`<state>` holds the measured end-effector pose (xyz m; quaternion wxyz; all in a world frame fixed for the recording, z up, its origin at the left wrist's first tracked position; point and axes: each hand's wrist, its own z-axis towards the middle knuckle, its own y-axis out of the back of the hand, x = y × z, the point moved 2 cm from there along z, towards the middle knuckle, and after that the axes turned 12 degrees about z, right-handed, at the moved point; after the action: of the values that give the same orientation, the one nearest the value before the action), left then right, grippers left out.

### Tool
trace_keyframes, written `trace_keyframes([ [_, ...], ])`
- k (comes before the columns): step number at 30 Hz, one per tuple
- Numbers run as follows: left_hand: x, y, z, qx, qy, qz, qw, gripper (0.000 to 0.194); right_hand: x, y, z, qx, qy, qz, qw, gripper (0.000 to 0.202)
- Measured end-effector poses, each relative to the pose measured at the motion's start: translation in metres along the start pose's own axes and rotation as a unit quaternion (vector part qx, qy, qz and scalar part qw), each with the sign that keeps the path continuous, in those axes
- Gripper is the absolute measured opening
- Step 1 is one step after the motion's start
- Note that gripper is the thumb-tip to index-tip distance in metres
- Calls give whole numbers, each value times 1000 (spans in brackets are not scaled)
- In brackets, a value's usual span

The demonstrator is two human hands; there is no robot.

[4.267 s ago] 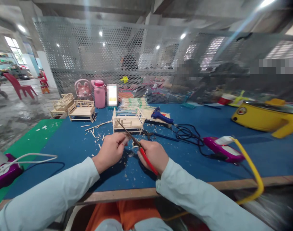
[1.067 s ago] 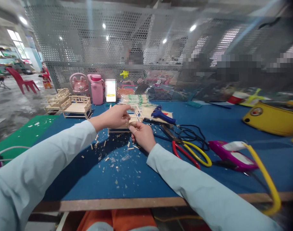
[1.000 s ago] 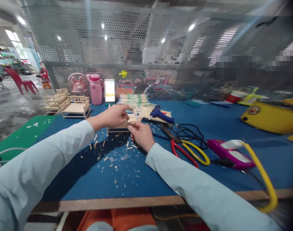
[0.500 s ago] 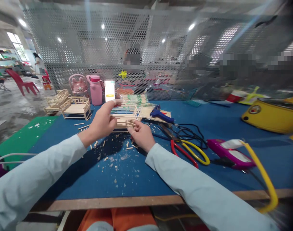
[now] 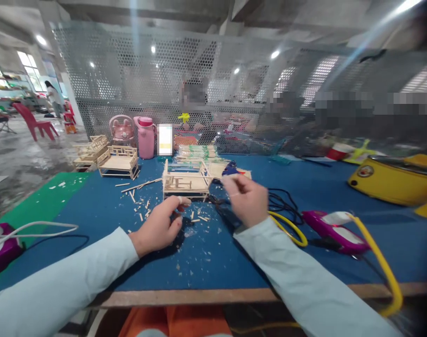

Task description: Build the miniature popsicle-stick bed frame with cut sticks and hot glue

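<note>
A miniature bench (image 5: pixel 185 182) of thin wooden sticks stands on the blue table with both hands off it. Just in front, my left hand (image 5: pixel 159 227) hovers open, its fingers loosely bent and apart with nothing between them. My right hand (image 5: pixel 249 199) is right of the bench with curled fingers, slightly blurred. It covers most of a blue glue gun (image 5: pixel 230 167); whether the fingers close on its handle cannot be seen. Small cut sticks (image 5: pixel 195 219) and scraps lie around my left hand.
Finished small benches (image 5: pixel 118 161) stand at the back left, near a pink bottle (image 5: pixel 146 138) and a lit phone (image 5: pixel 164 139). Yellow-handled scissors (image 5: pixel 292 229), black cables and a purple power strip (image 5: pixel 336 231) lie right. Bundled sticks (image 5: pixel 197 152) lie behind; a yellow pot (image 5: pixel 392 180) sits far right.
Both hands have come off the bench. My left hand has drawn back toward me, and my right hand has moved right, over the glue gun and scissors. The view has tilted up slightly.
</note>
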<state>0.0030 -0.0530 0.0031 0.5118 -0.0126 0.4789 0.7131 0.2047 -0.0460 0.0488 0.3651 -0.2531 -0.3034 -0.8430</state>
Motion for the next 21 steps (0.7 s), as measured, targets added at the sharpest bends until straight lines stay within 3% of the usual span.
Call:
trace_keyframes([
  [1,1,0,-1,0,2,-1,1000,36,3,7,3,2,19,-19,1000,32],
  [2,2,-1,-1,-3,5,-2,1000,35,6,10,6,45,38,-44,997,31],
  [5,2,-2,-3,-11,17,6,1000,31,12,8,12,234,59,-149,959,20],
  [6,1,-1,-2,-17,19,12,1000,30,13,6,15,265,51,-183,945,19],
  [10,-1,17,17,-80,-3,36,996,24,19,5,50,230,33,-218,948,21],
  [12,3,31,33,-146,13,27,989,22,22,-4,76,289,49,-182,939,21],
  [14,11,41,42,-207,53,22,977,24,22,-21,100,412,38,-150,898,19],
  [16,20,42,41,-244,75,14,967,22,18,-43,114,547,-13,-132,827,18],
  [18,26,36,30,-226,88,-17,970,19,12,-65,121,627,-45,-129,767,19],
  [21,28,20,9,-145,110,-57,982,15,1,-89,121,681,-18,-134,719,23],
])
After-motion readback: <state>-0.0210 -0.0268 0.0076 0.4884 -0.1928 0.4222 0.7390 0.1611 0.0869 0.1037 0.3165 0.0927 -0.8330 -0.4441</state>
